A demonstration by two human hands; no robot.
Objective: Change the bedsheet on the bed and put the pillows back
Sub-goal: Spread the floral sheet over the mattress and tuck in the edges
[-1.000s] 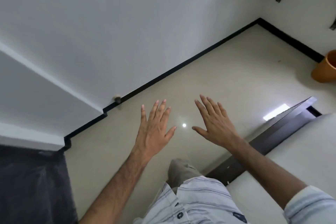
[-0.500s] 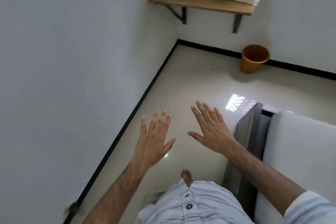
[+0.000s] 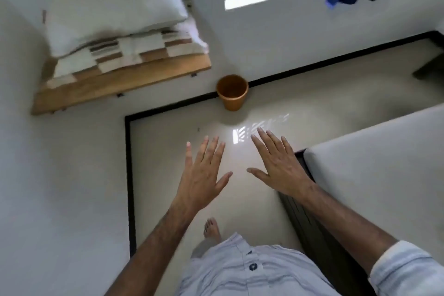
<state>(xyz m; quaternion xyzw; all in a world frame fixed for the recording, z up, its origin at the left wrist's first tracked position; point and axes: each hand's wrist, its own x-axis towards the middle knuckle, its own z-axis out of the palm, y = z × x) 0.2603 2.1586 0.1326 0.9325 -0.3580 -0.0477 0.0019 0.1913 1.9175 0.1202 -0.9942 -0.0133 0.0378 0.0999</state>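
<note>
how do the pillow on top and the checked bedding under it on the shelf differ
The pillow is plain white; the checked bedding has brown and cream squares. The pillow is puffy and lies on top; the bedding is flatter, looks folded and rests directly on the wooden shelf. The pillow sits further back towards the wall, while the bedding's edge shows in front of it. Both are soft, stacked on the same shelf, and untouched: the left hand and right hand are open and empty.

Head-worn view, steeply down, floorward
</note>
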